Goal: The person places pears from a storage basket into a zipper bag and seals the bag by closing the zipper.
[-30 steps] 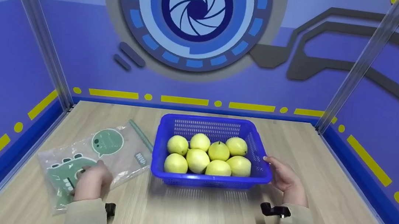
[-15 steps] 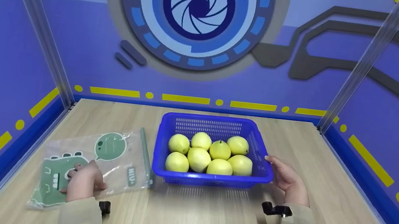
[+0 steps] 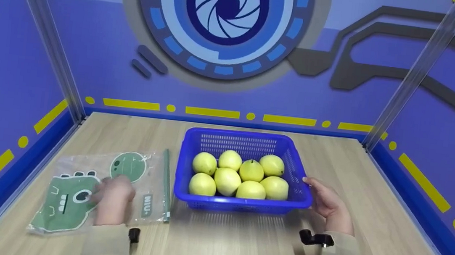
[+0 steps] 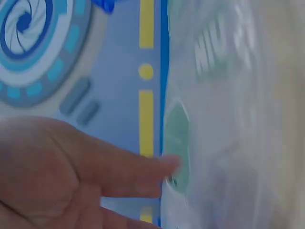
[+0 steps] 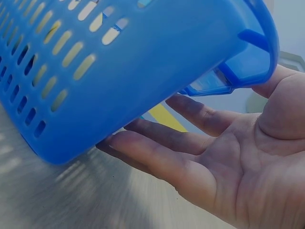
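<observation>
Probably to keep it still, the right hand (image 3: 328, 202) holds the blue basket (image 3: 240, 203) of yellow fruits (image 3: 227, 182) by its edge, thumb above and fingers below, and the left hand (image 3: 115, 198), fingers rather straight, is over the flat bag (image 3: 74, 204) just beside it on the table (image 3: 214, 248).

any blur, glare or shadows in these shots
Head view: left hand blurred, slotted shadow by the blue basket; left wrist view: pale sheen on the plastic bag, its lettering soft; right wrist view: dappled shadow on the table.
</observation>
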`<state>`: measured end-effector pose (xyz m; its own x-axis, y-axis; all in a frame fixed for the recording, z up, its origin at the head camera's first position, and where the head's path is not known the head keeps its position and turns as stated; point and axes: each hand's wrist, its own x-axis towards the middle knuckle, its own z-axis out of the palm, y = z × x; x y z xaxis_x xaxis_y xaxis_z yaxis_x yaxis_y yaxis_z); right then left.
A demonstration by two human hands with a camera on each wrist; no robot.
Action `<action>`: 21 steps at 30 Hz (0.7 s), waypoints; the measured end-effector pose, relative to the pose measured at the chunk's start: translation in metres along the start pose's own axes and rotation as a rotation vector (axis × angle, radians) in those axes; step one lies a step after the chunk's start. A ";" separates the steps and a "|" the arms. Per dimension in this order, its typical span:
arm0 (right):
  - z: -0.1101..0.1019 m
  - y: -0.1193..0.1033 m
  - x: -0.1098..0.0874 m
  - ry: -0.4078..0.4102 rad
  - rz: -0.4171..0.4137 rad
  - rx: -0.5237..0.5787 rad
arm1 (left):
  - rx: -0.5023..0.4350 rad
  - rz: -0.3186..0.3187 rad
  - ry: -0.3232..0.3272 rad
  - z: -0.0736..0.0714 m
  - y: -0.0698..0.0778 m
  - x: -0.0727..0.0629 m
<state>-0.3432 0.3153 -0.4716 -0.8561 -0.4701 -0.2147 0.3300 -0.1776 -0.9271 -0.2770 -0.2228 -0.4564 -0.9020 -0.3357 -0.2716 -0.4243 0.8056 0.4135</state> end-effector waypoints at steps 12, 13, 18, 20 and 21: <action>0.000 0.000 -0.001 0.026 0.010 0.005 | -0.034 0.142 0.016 0.048 0.052 0.004; 0.000 0.000 -0.001 0.029 0.011 0.005 | -0.047 0.116 -0.005 0.049 0.052 0.003; 0.001 0.000 0.000 0.035 0.000 0.007 | -0.082 0.056 -0.034 0.049 0.054 0.002; 0.000 0.000 0.001 0.034 0.001 0.008 | -0.088 0.046 -0.037 0.049 0.053 0.003; 0.000 0.001 0.001 0.036 0.002 0.007 | -0.091 0.042 -0.039 0.048 0.053 0.003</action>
<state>-0.3433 0.3145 -0.4722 -0.8691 -0.4391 -0.2276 0.3345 -0.1829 -0.9245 -0.2988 -0.1576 -0.4772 -0.9162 -0.2816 -0.2849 -0.3930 0.7702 0.5024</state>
